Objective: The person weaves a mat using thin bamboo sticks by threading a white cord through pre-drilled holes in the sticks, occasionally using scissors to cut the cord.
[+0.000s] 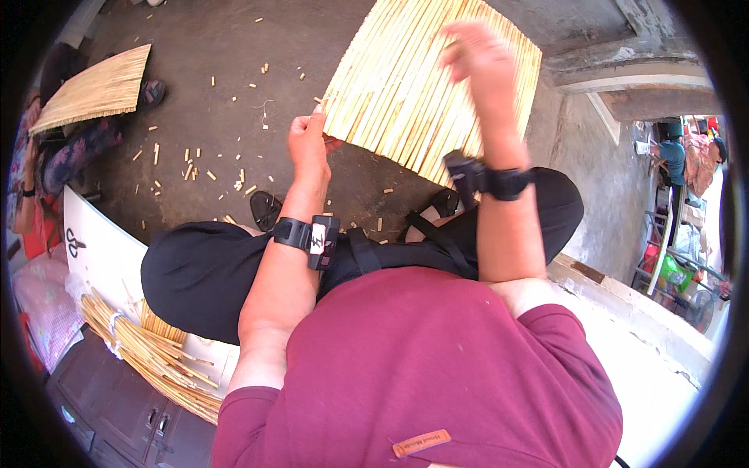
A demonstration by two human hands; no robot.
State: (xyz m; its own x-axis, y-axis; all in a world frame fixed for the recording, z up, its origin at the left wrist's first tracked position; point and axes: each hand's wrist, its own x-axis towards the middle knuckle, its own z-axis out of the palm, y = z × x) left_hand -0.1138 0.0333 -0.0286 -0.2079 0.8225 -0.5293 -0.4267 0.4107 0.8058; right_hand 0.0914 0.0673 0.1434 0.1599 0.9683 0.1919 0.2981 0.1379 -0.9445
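A mat of pale yellow reed stalks (421, 93), laid side by side, is held up in front of my knees. My left hand (308, 140) grips its left corner, thumb on top and fingers curled beneath the edge. Above the mat's right part is my right hand (477, 58), smeared by motion. Its fingers look bent, but whether they hold anything does not show. Dark devices are strapped to both of my wrists.
Short cut stalk pieces (189, 171) litter the dark floor. At left, another person holds a similar mat (97, 90). Black scissors (75, 242) and a tied stalk bundle (152, 355) lie on a white surface beside me. A concrete wall (601, 187) stands at right.
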